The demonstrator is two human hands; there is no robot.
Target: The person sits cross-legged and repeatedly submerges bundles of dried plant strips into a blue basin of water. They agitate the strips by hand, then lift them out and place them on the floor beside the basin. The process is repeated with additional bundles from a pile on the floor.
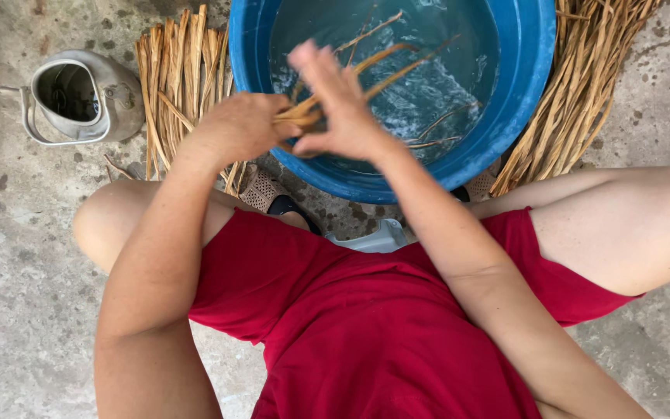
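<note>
A: What is in the hands?

B: A few wet, tan strips of dried plant fibre (pixel 366 74), long and flat like reed. Their near ends are gathered at the rim of the round blue plastic tub (pixel 521 85), at about its seven o'clock, and the rest trails out toward one o'clock over the water (pixel 436 101).

A: How are they gripped?

B: The left hand (pixel 238 128) is curled into a fist round the bunched ends. The right hand (pixel 339 105) pinches the same bunch between thumb and lower fingers, with the upper fingers spread and blurred, so how tightly it pinches I cannot tell.

A: Any advice for doing this well?

B: I would judge it best to keep the fist firm on the ends so no strip slips free, and draw the strips flat and side by side, not crossed, since several loose ones float in the tub and could tangle.

A: And round about?

B: Dry bundles of the same fibre (pixel 180 85) lie on the concrete floor (pixel 17 256) at nine o'clock of the tub, and more at three o'clock. A dented grey metal kettle (pixel 83 97) without a lid stands further out at nine. The person squats in red shorts (pixel 366 326), knees wide, the tub between them.
</note>
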